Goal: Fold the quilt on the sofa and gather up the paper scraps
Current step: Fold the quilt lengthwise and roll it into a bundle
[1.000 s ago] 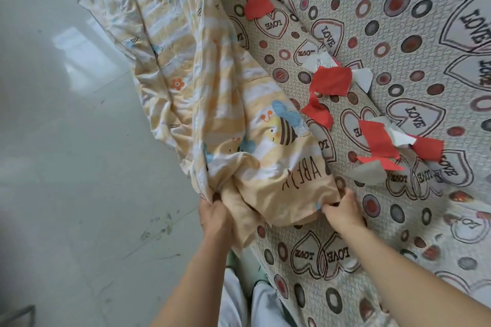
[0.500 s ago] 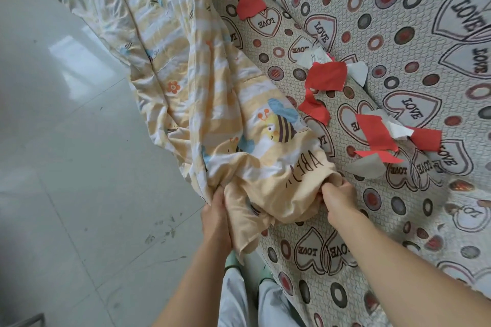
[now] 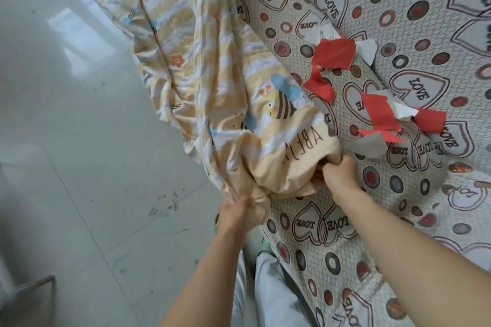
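Both bare forearms reach forward; the left hand (image 3: 235, 214) and right hand (image 3: 338, 171) are each clenched in a tight grip.

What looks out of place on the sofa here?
Torn red and white paper scraps lie scattered over the sofa seat, and the quilt hangs bunched off its front edge toward the floor.

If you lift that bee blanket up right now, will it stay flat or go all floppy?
Probably floppy: the quilt already bunches into soft wrinkles where the left hand and right hand grip it. It likely drapes and slides too, since much of it hangs off the sofa edge. Looks thin, so probably light.
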### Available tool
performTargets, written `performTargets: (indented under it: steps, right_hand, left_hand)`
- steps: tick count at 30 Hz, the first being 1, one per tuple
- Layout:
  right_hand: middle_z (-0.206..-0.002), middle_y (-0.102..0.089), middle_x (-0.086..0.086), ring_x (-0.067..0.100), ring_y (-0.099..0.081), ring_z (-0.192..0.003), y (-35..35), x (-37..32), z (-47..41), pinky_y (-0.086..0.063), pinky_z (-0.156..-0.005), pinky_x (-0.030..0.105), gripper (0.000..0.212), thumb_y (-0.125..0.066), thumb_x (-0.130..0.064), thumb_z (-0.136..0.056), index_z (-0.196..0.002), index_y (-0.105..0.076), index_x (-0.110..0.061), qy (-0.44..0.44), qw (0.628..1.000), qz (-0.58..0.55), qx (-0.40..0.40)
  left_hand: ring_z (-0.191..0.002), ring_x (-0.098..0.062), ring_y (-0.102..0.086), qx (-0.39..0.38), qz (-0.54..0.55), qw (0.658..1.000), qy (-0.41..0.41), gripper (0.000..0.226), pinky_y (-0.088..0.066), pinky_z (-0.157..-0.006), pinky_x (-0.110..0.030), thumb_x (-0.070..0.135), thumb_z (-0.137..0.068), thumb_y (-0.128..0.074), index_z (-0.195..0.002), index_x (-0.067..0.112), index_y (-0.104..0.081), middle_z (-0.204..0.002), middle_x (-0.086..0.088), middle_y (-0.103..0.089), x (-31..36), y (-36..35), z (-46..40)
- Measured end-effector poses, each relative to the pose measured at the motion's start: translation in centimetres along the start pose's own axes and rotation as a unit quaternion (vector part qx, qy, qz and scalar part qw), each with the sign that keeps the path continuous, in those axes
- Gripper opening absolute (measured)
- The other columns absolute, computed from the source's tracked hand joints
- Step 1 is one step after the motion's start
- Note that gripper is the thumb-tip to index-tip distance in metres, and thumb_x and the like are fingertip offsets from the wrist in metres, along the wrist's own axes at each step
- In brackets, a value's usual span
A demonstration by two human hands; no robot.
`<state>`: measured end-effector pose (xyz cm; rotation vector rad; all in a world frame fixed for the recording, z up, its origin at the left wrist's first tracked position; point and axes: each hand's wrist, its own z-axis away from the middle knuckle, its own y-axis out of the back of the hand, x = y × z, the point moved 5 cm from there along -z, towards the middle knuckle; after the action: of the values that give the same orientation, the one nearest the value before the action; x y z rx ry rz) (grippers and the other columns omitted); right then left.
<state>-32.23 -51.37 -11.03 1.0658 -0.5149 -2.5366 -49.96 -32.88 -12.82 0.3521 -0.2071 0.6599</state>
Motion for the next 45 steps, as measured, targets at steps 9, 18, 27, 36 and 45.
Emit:
performTargets:
  steps: [9, 18, 27, 36, 45]
  right_hand:
    - [-0.092, -0.065, 0.007, 0.023, -0.057, -0.087, 2.6, -3.9, 0.3, -0.043, -0.070, 0.029, 0.033, -0.053, 0.009, -0.075, -0.102, -0.062, -0.008, 0.163, 0.979, 0.118, 0.042]
    - [-0.095, -0.067, 0.015, 0.033, -0.062, -0.087, 10.1, -9.9, -2.6, -0.041, -0.065, 0.032, 0.014, -0.055, -0.002, -0.084, -0.093, -0.061, -0.010, 0.310, 0.903, 0.254, 0.156]
    - [-0.096, -0.069, 0.009, 0.033, -0.064, -0.083, 9.7, -10.0, -2.6, -0.038, -0.059, 0.032, 0.022, -0.057, -0.008, -0.083, -0.100, -0.057, -0.022, 0.315, 0.862, 0.361, 0.163]
    - [-0.096, -0.070, 0.007, 0.033, -0.062, -0.084, 9.6, -8.0, -3.3, -0.038, -0.059, 0.031, 0.028, -0.057, -0.002, -0.080, -0.101, -0.061, -0.022, 0.286, 0.892, 0.317, 0.146]
    - [-0.102, -0.068, 0.000, 0.029, -0.062, -0.089, 9.7, -7.1, -6.4, -0.041, -0.063, 0.032, 0.030, -0.057, -0.001, -0.077, -0.095, -0.064, -0.024, 0.297, 0.873, 0.343, 0.177]
  left_hand:
    - [-0.068, -0.027, -0.068, -0.019, 0.161, 0.985, -0.065, 0.032, -0.052, -0.061, -0.038, 0.041, -0.083, -0.073, -0.096, 0.012, -0.066, -0.077, -0.009, -0.073, 1.9, 0.0, 1.7]
    - [-0.060, -0.025, -0.064, 0.053, 0.142, 0.988, 0.004, 0.030, -0.046, -0.046, -0.026, 0.028, -0.081, -0.079, -0.095, 0.011, -0.059, -0.081, -0.012, -0.069, -2.7, 2.2, 1.9]
    - [-0.109, -0.033, -0.058, 0.125, 0.004, 0.992, 0.002, 0.060, -0.049, -0.096, -0.044, 0.028, -0.082, -0.075, -0.130, 0.007, -0.048, -0.119, -0.016, -0.061, -4.1, 0.5, 1.2]
    - [-0.115, -0.010, -0.048, -0.036, -0.348, 0.852, -0.389, 0.039, -0.046, -0.101, -0.035, 0.038, -0.085, -0.068, -0.121, 0.029, -0.054, -0.121, 0.011, -0.051, 2.5, -10.3, 4.8]
    - [-0.102, -0.029, -0.048, 0.041, -0.645, 0.608, -0.461, 0.064, -0.047, -0.067, -0.039, 0.019, -0.078, -0.071, -0.132, 0.019, -0.036, -0.118, -0.006, -0.046, 1.9, -15.7, 0.8]
